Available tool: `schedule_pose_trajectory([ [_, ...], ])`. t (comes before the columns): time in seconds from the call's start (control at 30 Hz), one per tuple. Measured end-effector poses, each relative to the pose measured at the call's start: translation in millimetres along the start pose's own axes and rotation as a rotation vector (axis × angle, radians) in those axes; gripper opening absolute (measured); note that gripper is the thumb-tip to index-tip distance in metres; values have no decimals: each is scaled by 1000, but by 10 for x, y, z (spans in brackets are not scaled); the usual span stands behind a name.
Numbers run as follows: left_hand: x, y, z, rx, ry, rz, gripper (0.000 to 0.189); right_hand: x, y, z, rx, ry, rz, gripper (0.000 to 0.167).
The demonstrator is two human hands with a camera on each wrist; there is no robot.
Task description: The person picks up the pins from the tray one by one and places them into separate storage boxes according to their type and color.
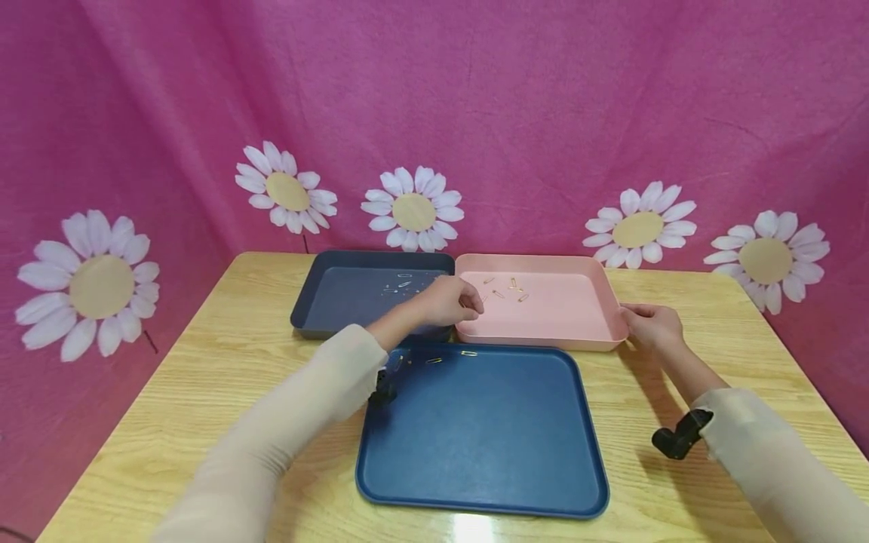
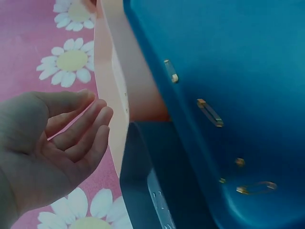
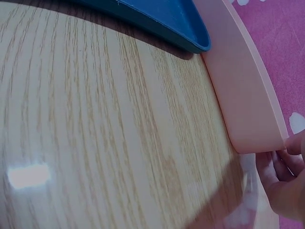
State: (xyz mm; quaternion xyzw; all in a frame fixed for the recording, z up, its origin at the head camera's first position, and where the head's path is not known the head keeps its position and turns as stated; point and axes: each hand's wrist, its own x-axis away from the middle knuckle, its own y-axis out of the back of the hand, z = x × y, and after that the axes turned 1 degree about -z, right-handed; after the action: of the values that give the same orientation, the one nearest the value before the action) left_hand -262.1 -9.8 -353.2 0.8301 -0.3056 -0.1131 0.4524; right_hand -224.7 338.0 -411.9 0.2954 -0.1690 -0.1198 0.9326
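My left hand hangs over the place where the dark grey tray meets the pink tray. In the left wrist view its fingers are loosely bent, with the thumb near the index fingertip and nothing visible between them. My right hand pinches the pink tray's right side near the front corner. Several gold safety pins lie in the pink tray, and small silver pins in the grey one. Along the far edge of the blue tray are a few more gold safety pins.
The blue tray lies in front of the other two, close against their near walls. All three rest on a light wooden table. A pink curtain with printed daisies hangs behind the table and at its sides.
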Motion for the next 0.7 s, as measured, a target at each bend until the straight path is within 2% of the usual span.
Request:
schedule_pose_trajectory([
  [0.23, 326, -108, 40, -22, -78, -15, 11, 3, 0, -8, -3, 6, 3, 55],
  [0.43, 552, -252, 53, -74, -113, 36, 12, -5, -8, -9, 16, 3, -21, 53],
  [0.57, 641, -357, 51, -169, -78, 71, 20, -38, -3, -37, -5, 10, -33, 47],
  [0.7, 664, -453, 27, -317, -35, 97, 33, -28, -1, -34, -6, 12, -27, 47],
])
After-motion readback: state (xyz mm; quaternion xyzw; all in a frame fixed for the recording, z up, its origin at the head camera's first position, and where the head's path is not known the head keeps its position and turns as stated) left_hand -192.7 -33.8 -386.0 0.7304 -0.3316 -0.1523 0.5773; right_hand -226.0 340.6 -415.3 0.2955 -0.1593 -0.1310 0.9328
